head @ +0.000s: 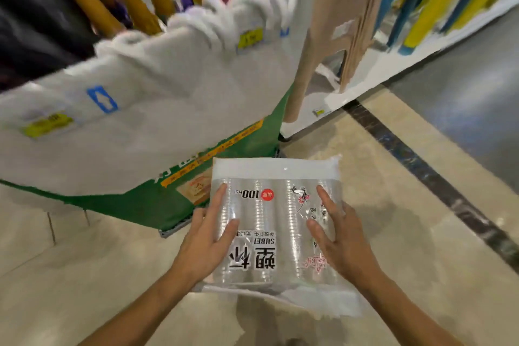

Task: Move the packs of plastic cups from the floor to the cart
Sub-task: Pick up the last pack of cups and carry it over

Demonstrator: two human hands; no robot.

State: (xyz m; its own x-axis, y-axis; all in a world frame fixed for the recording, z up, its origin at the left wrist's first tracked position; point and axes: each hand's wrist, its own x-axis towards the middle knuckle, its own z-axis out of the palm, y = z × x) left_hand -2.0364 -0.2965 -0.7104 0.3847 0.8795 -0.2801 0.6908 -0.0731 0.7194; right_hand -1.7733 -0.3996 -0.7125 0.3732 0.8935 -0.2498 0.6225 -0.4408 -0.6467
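Here, left hand (pixel 206 244) and right hand (pixel 338 241) grip the cup pack (pixel 269 222) above beige, perhaps marble, floor (pixel 407 233).

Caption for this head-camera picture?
Left hand and right hand hold a pack of plastic cups near the cart.

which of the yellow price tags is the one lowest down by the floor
The small yellow tag on the white shelf base, at the foot of the beige stools. The other two tags sit higher on the white sheet.
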